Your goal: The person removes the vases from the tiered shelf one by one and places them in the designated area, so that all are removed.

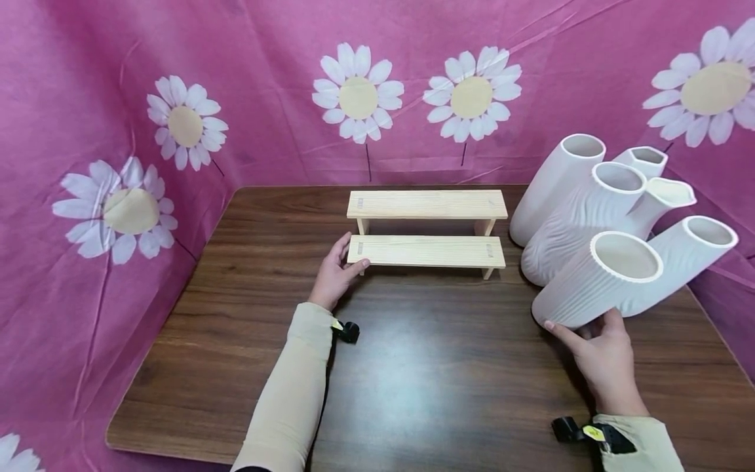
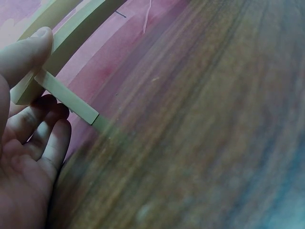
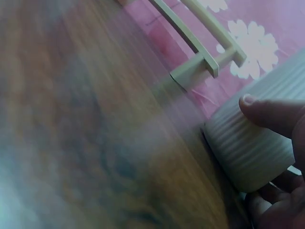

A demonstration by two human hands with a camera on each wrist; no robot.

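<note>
A pale wooden two-step stand (image 1: pixel 426 251) sits near the back of the table. My left hand (image 1: pixel 335 275) grips the left end of its lower step. In the left wrist view the thumb (image 2: pixel 40 45) lies against the step's board and the other fingers curl below it, beside the short leg (image 2: pixel 66 95). Over on the right, my right hand (image 1: pixel 607 360) holds a white ribbed vase (image 1: pixel 580 288) low on its body. The right wrist view shows the thumb (image 3: pixel 267 112) on the vase's ribbed side, with the other fingers partly hidden round its base.
Several more white vases crowd behind and beside the held one, among them a tall smooth one (image 1: pixel 551 190), a wavy one (image 1: pixel 566 229) and a slanting one (image 1: pixel 678 269). The brown wood-grain table (image 1: pixel 236 314) meets a pink daisy-patterned cloth (image 1: pixel 271 98) behind.
</note>
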